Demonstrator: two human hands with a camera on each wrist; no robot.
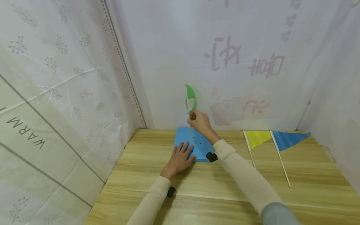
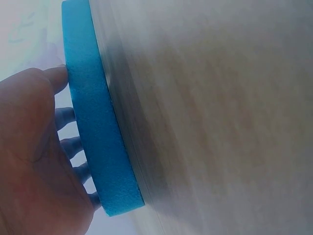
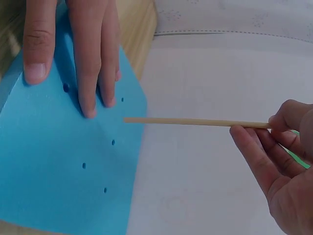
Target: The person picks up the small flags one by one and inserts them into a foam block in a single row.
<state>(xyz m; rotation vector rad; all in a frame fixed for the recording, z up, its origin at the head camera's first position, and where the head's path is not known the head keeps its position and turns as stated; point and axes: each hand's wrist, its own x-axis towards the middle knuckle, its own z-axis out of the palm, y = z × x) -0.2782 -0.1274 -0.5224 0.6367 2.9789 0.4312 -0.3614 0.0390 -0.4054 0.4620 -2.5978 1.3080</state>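
Observation:
My right hand (image 1: 200,122) pinches the wooden stick (image 3: 190,122) of a small green and white flag (image 1: 191,97) with a yellow tip. In the head view the flag stands nearly upright above a blue foam board (image 1: 202,151) that has several small holes. The stick's bare lower end shows just over the board in the right wrist view, close to one hole (image 3: 113,142). My left hand (image 1: 180,158) lies with fingers spread on the board's near left part. The left wrist view shows those fingertips against the board (image 2: 100,122), whose thick side edge faces the camera.
A yellow pennant flag (image 1: 257,139) and a blue pennant flag (image 1: 289,139) lie on the wooden table (image 1: 135,175) to the right, sticks toward me. Printed cloth (image 1: 163,78) hangs behind the board and along both sides. Small black devices (image 1: 211,157) sit at the wrists.

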